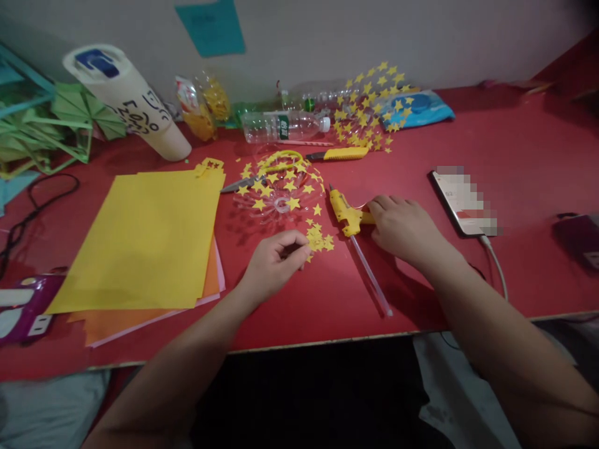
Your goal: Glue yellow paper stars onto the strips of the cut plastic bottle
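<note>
My left hand [276, 265] is closed in a pinch beside a small pile of yellow paper stars [318, 240]. What its fingertips hold, if anything, is too small to make out. My right hand [405, 224] wraps round the handle of a yellow hot glue gun [345, 215], which lies on the red table with its nozzle pointing away from me. A clear glue stick [372, 274] juts from its back end. Just beyond my left hand rests a cut clear plastic piece with spread strips [281, 204], dotted with yellow stars. Scissors [248, 183] lie around it, partly covered.
Yellow paper sheets [150, 243] are stacked at left, near a white tumbler [135, 103]. Along the back are a plastic bottle [262, 128], a yellow cutter knife [341, 154], another star-covered plastic piece [360, 121] and a blue packet [421, 109]. A cabled phone [461, 202] lies right.
</note>
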Action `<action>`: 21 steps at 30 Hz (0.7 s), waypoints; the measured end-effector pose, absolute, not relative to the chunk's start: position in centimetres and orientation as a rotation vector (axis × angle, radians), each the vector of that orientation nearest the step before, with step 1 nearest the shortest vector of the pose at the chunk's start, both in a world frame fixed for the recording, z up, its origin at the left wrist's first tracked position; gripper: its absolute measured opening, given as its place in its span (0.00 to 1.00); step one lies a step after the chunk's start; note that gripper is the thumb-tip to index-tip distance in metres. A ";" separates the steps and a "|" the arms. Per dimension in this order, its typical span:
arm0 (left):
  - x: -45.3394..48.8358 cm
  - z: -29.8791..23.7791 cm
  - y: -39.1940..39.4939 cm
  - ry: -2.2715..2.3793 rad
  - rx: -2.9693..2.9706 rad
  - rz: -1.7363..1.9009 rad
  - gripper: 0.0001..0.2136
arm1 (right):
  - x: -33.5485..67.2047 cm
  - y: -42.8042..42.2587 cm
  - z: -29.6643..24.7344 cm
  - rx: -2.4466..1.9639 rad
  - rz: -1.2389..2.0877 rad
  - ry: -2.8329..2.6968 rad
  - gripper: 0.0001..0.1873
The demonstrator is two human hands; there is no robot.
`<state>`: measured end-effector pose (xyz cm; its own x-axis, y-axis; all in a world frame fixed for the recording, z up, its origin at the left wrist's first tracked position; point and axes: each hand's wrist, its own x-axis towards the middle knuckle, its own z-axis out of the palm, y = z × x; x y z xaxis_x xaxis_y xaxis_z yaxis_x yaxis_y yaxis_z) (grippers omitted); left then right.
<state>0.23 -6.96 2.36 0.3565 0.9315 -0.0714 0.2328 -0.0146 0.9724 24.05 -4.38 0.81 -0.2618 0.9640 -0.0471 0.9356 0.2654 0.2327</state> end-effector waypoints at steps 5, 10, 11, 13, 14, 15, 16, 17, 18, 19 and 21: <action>-0.3 2.8 -6.9 1.147 1.592 0.891 0.07 | 24.1 -3.9 -0.2 1.951 0.143 2.493 0.11; -1.1 3.3 -6.5 1.219 1.632 0.994 0.08 | 25.1 -4.3 0.8 2.340 -0.134 2.705 0.19; -1.1 3.4 -6.5 1.233 1.626 0.998 0.08 | 25.2 -4.5 1.1 2.399 -0.241 2.721 0.23; -1.2 3.4 -6.4 1.243 1.597 0.982 0.08 | 25.2 -4.8 1.4 2.426 -0.508 2.809 0.25; -1.1 3.3 -6.4 1.245 1.580 0.972 0.08 | 25.1 -4.9 1.5 2.422 -0.657 2.867 0.24; -1.1 3.3 -6.4 1.249 1.562 0.967 0.08 | 24.9 -5.0 1.6 2.429 -0.802 2.916 0.21; -1.1 3.2 -6.4 1.255 1.549 0.966 0.08 | 24.7 -5.2 1.6 2.457 -0.938 2.935 0.17; -1.0 3.2 -6.4 1.265 1.541 0.967 0.08 | 24.4 -5.5 1.7 2.487 -1.070 2.916 0.15; -1.0 3.2 -6.3 1.279 1.537 0.972 0.08 | 24.0 -5.7 1.8 2.520 -1.194 2.872 0.14; -0.9 3.2 -6.3 1.295 1.533 0.979 0.07 | 23.6 -6.0 1.9 2.510 -1.321 2.821 0.14; -0.9 3.2 -6.3 1.332 1.527 1.000 0.07 | 22.8 -6.7 2.2 2.357 -1.618 2.808 0.18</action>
